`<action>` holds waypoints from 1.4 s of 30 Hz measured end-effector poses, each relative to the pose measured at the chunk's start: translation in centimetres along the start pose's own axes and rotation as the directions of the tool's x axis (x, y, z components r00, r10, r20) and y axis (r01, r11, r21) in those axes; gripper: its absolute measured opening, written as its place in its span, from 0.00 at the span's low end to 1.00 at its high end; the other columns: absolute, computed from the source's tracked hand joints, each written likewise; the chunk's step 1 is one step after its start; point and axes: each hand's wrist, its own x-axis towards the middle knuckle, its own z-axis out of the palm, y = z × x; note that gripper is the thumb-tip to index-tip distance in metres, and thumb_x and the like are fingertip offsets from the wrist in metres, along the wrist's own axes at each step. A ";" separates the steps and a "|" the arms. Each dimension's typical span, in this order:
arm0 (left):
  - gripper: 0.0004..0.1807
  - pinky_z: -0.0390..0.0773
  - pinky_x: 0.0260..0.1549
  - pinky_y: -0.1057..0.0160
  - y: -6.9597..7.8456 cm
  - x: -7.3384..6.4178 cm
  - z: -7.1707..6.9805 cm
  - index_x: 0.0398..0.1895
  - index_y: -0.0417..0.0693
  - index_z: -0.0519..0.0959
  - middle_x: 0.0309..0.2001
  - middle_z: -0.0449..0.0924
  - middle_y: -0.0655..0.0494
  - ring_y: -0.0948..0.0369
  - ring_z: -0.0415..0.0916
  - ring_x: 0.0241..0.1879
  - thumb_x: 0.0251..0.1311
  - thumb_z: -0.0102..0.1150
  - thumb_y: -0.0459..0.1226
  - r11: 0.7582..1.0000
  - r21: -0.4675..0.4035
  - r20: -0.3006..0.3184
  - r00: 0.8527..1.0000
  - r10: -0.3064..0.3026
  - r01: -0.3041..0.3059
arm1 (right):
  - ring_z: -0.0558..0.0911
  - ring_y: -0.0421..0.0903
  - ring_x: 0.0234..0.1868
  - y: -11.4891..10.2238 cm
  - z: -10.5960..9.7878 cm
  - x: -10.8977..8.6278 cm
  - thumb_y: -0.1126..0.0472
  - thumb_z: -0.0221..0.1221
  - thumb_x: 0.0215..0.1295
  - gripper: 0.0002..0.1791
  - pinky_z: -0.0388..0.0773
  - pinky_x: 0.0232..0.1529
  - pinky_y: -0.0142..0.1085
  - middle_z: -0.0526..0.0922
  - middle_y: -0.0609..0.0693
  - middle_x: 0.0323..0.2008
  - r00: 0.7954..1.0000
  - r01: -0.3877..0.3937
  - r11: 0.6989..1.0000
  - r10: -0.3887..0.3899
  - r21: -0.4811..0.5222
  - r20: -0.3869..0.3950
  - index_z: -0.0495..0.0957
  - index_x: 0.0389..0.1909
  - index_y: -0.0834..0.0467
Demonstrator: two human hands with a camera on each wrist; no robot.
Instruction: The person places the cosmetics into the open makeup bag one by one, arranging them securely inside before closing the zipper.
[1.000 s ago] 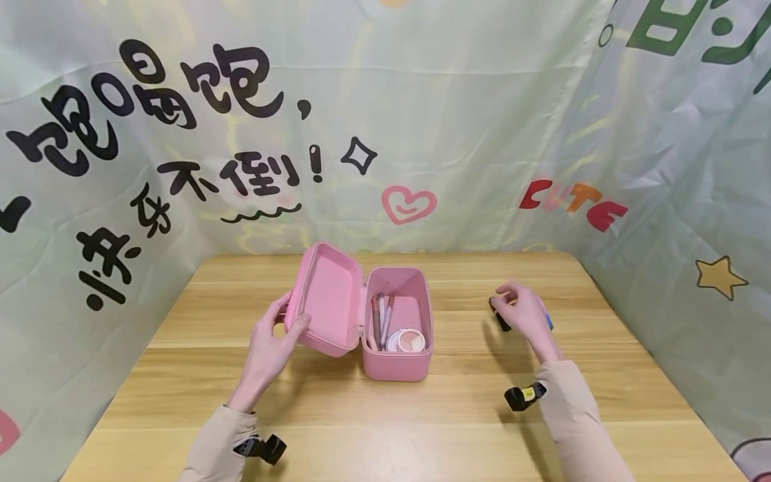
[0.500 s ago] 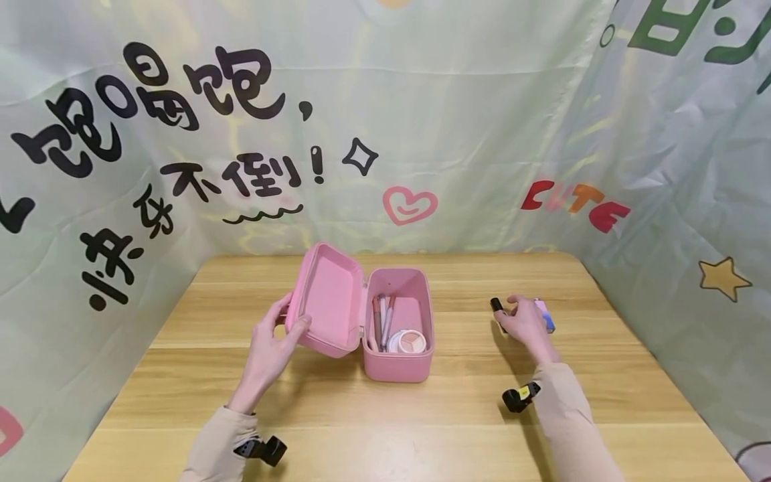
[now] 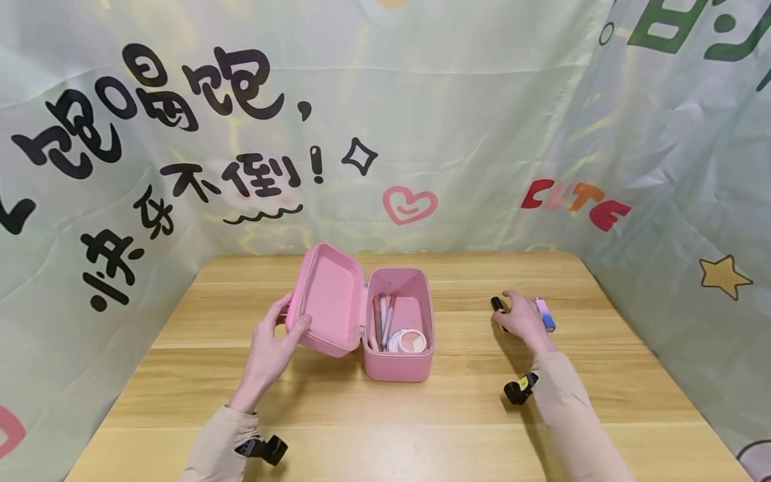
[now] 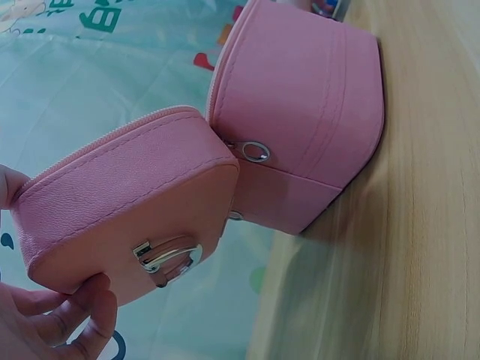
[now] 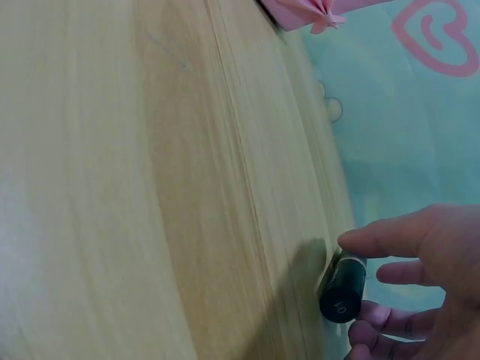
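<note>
A pink makeup case [image 3: 397, 367] stands unzipped on the table, its lid [image 3: 331, 294] swung out to the left. My left hand [image 3: 271, 345] grips the outer end of that lid, thumb on the near rim; in the left wrist view curled fingers [image 4: 94, 315] press its outer face. Several slim cosmetic pens [image 3: 382, 321] and a round three-shade palette [image 3: 411, 341] lie inside the case. Over on the right, my right hand [image 3: 523, 320] is spread over a small black cylindrical cosmetic tube [image 5: 343, 298] marked 01, thumb and fingertips right at its sides.
A small pink-to-blue item [image 3: 545, 314] lies just right of my right hand. The wooden table [image 3: 385, 428] ends at a printed cloth backdrop [image 3: 470, 134], which also hangs along both sides.
My right hand has shifted nearer over the black tube, uncovering the pink-to-blue item, and its fingers have spread slightly. The left hand and the lid have stayed still.
</note>
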 end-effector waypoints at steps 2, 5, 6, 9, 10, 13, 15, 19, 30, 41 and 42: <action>0.31 0.73 0.49 0.67 0.0 0.0 0.0 0.71 0.44 0.69 0.56 0.81 0.43 0.53 0.77 0.52 0.66 0.61 0.40 1.000 0.000 0.000 1.000 -0.001 0.001 | 0.72 0.74 0.60 0.0 0.0 0.0 0.59 0.57 0.63 0.35 0.71 0.57 0.63 0.76 0.76 0.58 1.000 0.000 1.000 0.000 -0.007 0.005 0.63 0.69 0.72; 0.30 0.73 0.50 0.65 0.0 0.0 0.0 0.72 0.45 0.69 0.57 0.81 0.43 0.53 0.77 0.52 0.67 0.61 0.40 1.000 0.002 0.004 1.000 -0.002 0.002 | 0.72 0.73 0.60 0.0 0.0 0.0 0.60 0.56 0.64 0.35 0.71 0.56 0.62 0.75 0.76 0.59 1.000 -0.003 1.000 0.003 -0.009 0.012 0.63 0.70 0.71; 0.30 0.73 0.51 0.65 0.0 0.0 0.0 0.72 0.45 0.69 0.57 0.81 0.43 0.53 0.77 0.52 0.67 0.61 0.40 1.000 0.003 0.005 1.000 -0.002 0.002 | 0.73 0.73 0.59 0.0 0.0 0.1 0.60 0.56 0.64 0.35 0.71 0.55 0.61 0.75 0.76 0.60 1.000 -0.003 1.000 0.003 -0.009 0.015 0.62 0.70 0.71; 0.31 0.73 0.51 0.64 0.0 0.0 0.0 0.72 0.45 0.69 0.57 0.81 0.43 0.52 0.77 0.53 0.67 0.61 0.40 1.000 0.004 0.007 1.000 0.001 -0.001 | 0.75 0.69 0.55 0.0 0.0 0.2 0.60 0.56 0.65 0.35 0.72 0.51 0.57 0.73 0.76 0.61 1.000 -0.010 1.000 0.010 -0.007 0.028 0.62 0.71 0.70; 0.31 0.73 0.51 0.64 0.0 0.0 0.0 0.72 0.45 0.69 0.57 0.81 0.43 0.52 0.77 0.53 0.67 0.61 0.40 1.000 0.004 0.007 1.000 0.001 -0.001 | 0.75 0.68 0.53 0.0 0.1 0.3 0.60 0.55 0.65 0.35 0.71 0.49 0.56 0.73 0.76 0.62 0.999 -0.012 1.000 0.013 -0.007 0.036 0.61 0.72 0.70; 0.31 0.74 0.51 0.65 0.0 0.0 0.0 0.72 0.44 0.69 0.58 0.81 0.42 0.51 0.77 0.53 0.67 0.61 0.40 1.000 0.004 0.006 1.000 0.001 -0.001 | 0.74 0.71 0.56 0.0 0.2 0.5 0.60 0.54 0.66 0.35 0.72 0.50 0.57 0.71 0.76 0.64 0.999 -0.014 1.000 0.015 -0.027 0.047 0.61 0.72 0.69; 0.31 0.74 0.51 0.65 0.0 0.0 0.0 0.72 0.44 0.69 0.58 0.80 0.42 0.51 0.77 0.53 0.67 0.61 0.40 1.000 0.003 0.006 1.000 0.002 -0.002 | 0.71 0.74 0.60 0.0 0.2 0.6 0.61 0.53 0.67 0.34 0.71 0.55 0.60 0.68 0.77 0.66 0.998 -0.013 0.999 0.015 -0.044 0.056 0.61 0.73 0.69; 0.30 0.74 0.50 0.66 -0.1 -0.1 0.0 0.71 0.44 0.69 0.59 0.81 0.42 0.52 0.77 0.52 0.67 0.61 0.40 1.000 0.003 0.005 1.000 0.004 -0.004 | 0.65 0.76 0.66 0.1 0.4 0.7 0.61 0.51 0.67 0.34 0.69 0.60 0.65 0.64 0.78 0.68 0.997 -0.014 0.998 0.019 -0.056 0.075 0.59 0.73 0.69; 0.31 0.74 0.51 0.64 -0.1 0.0 0.0 0.72 0.45 0.69 0.60 0.80 0.42 0.52 0.77 0.53 0.67 0.60 0.40 1.000 -0.002 0.009 1.000 -0.002 0.002 | 0.76 0.71 0.59 -0.1 0.7 1.1 0.67 0.49 0.69 0.29 0.76 0.53 0.57 0.71 0.78 0.62 0.995 0.059 0.991 -0.049 -0.117 0.088 0.63 0.69 0.72; 0.30 0.74 0.50 0.64 -0.2 0.0 0.0 0.71 0.45 0.69 0.59 0.80 0.43 0.52 0.76 0.52 0.67 0.60 0.40 1.000 -0.004 0.007 1.000 0.002 -0.002 | 0.81 0.59 0.39 -1.4 0.5 0.3 0.63 0.49 0.71 0.26 0.75 0.34 0.45 0.80 0.72 0.50 0.994 0.098 0.995 -0.098 0.005 -0.040 0.64 0.68 0.66; 0.30 0.74 0.50 0.64 -0.2 0.0 0.0 0.72 0.45 0.69 0.60 0.80 0.43 0.53 0.76 0.52 0.67 0.60 0.41 1.000 -0.003 0.009 1.000 0.000 0.000 | 0.80 0.57 0.36 -1.6 0.4 0.3 0.63 0.49 0.71 0.26 0.74 0.32 0.43 0.81 0.71 0.48 0.993 0.107 0.994 -0.105 0.021 -0.053 0.64 0.68 0.65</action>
